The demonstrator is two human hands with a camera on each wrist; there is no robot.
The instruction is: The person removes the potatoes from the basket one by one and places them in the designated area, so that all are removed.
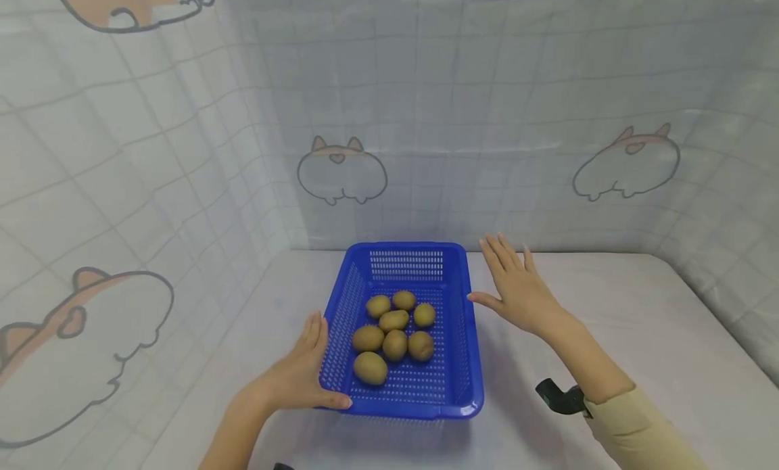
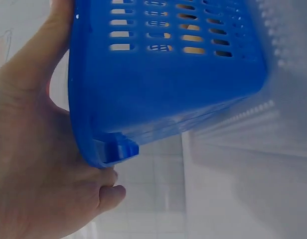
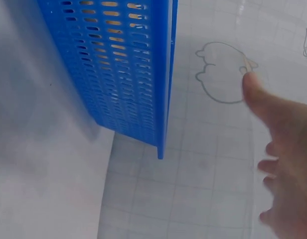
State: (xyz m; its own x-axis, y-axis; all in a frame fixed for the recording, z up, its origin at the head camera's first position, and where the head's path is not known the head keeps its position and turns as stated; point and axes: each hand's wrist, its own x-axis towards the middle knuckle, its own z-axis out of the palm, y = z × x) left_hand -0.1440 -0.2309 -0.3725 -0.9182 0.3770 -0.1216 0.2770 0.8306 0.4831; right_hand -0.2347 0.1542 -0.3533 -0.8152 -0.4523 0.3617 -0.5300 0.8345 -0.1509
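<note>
A blue slotted plastic basket stands on the white table and holds several brown kiwis. My left hand lies flat against its left wall, fingers straight along the side and thumb at the front left corner. In the left wrist view the palm presses on the basket's rim. My right hand hovers spread just right of the basket, its thumb close to the right rim without touching. In the right wrist view a gap shows between that hand and the basket's wall.
A white sheet covers the table, and the same gridded cloth with cartoon animals hangs as walls at the back, left and right. A black wrist mount sits on my right forearm.
</note>
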